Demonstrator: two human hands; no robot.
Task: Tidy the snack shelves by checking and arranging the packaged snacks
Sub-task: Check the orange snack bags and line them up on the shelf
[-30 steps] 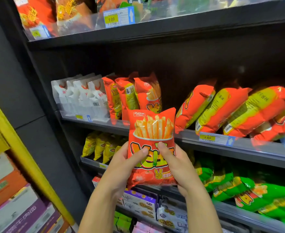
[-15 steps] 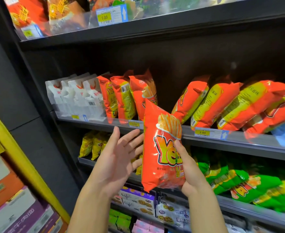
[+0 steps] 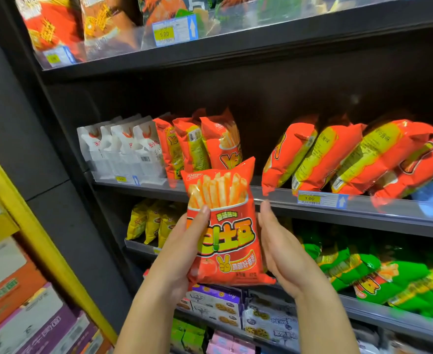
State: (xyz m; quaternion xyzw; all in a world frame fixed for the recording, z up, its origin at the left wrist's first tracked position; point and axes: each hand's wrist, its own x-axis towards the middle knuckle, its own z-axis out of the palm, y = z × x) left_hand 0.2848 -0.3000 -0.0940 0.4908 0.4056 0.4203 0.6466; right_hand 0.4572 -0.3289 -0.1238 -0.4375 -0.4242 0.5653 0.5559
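An orange fries-picture snack bag [image 3: 225,226] stands upright in front of the middle shelf [image 3: 269,200], its front facing me. My left hand [image 3: 182,254] grips its left edge, thumb across the front. My right hand [image 3: 279,249] lies flat against the bag's right edge with straight fingers. Behind it on the shelf stand three matching orange bags [image 3: 197,146], with a dark gap to their right.
White pouches [image 3: 123,149] fill the shelf's left end; leaning orange bags [image 3: 343,157] fill the right. Yellow bags [image 3: 149,223] and green bags [image 3: 379,279] lie on the shelf below, cookie boxes [image 3: 218,305] under those. A yellow-edged rack of boxes [image 3: 23,297] stands at left.
The bag turned from edge-on back to face me. My left hand, open and apart half a second ago, now grips its left edge; my right hand shifted to the right edge.
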